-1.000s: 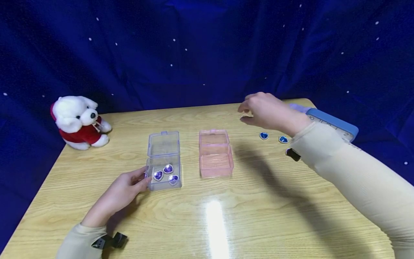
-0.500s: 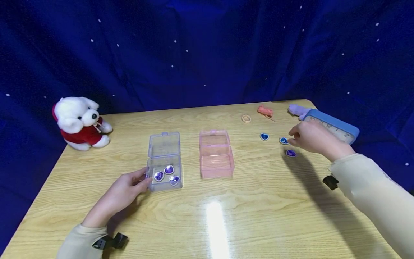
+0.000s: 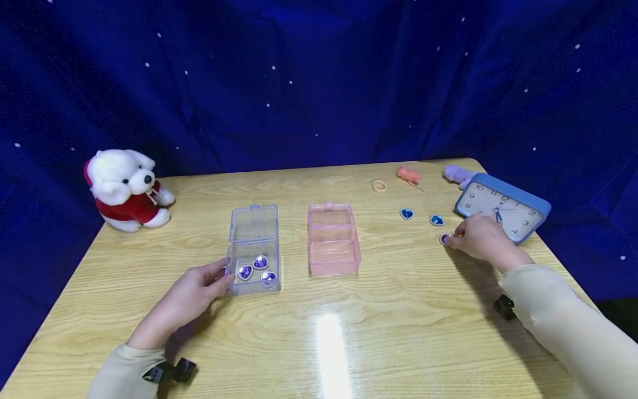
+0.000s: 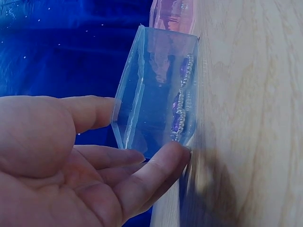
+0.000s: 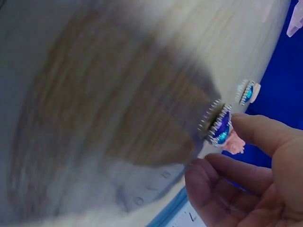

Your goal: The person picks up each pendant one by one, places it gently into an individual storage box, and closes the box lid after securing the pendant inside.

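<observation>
A purple heart-shaped gem with a white beaded rim sits on the pale wood-grain counter, at the fingertips of the right hand, which lies at its 3 o'clock and hides part of it. In the right wrist view the thumb and fingers are bent and stand apart at their tips; whether they pinch the gem I cannot tell.

From that gem, a blue heart-shaped gem with a white beaded rim lies near at 11 o'clock, and a second blue heart-shaped gem at 10 o'clock. Farther out are a blue-framed clock with a white face at 2 o'clock, a soft lavender object at 12, a coral-pink bundle at 11 and a beige ring at 10.

Toward 9 o'clock stands an open translucent pink plastic box, then an open translucent lavender plastic box holding three purple heart-shaped gems. The left hand, fingers parted, touches that box's 9 o'clock side. Beyond sits a white plush dog in red clothing.
</observation>
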Motion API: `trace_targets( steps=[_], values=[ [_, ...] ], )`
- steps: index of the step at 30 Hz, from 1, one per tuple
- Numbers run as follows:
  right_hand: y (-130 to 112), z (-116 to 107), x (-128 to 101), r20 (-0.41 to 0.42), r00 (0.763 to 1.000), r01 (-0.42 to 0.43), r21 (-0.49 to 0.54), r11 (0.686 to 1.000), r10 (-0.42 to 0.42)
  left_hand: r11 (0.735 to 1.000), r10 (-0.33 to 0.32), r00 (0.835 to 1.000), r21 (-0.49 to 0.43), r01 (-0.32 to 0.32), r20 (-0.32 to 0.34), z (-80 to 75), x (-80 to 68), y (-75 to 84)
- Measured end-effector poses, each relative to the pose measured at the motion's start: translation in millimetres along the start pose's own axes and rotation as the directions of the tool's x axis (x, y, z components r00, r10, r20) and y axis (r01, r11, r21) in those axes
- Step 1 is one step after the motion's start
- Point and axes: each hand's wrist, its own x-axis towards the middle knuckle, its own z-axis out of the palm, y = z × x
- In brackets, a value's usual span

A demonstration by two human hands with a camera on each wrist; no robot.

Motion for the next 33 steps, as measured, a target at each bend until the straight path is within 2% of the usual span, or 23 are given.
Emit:
trace_targets(
  steps=[10,20,28,33],
  values=[
    [-6.9,8.9,2.1,0.02,0.999,-0.029,-0.011,1.0,0.029,1.0,-0.015,1.0,0.014,0.015,0.006,0.3,1.0,-1.0],
    [-13.6,11.7,4.6,0.011,1.0,0.025,-0.027,0.999,-0.025,1.0,-0.006,1.0,0.015,0.006,0.005,0.3,0.7,-1.2],
    [-14.0,9.7,7.4,0.051,0.998,0.041,-0.004,0.999,-0.041,1.0,0.01,1.0,0.006,-0.01,0.005,-0.5,0.2,-0.8],
    [-16.5,5.7,9.9,0.016,0.996,0.084,-0.001,0.996,-0.084,1.0,0.008,1.0,0.014,-0.008,0.003,-0.9,-0.2,-0.1]
  ],
)
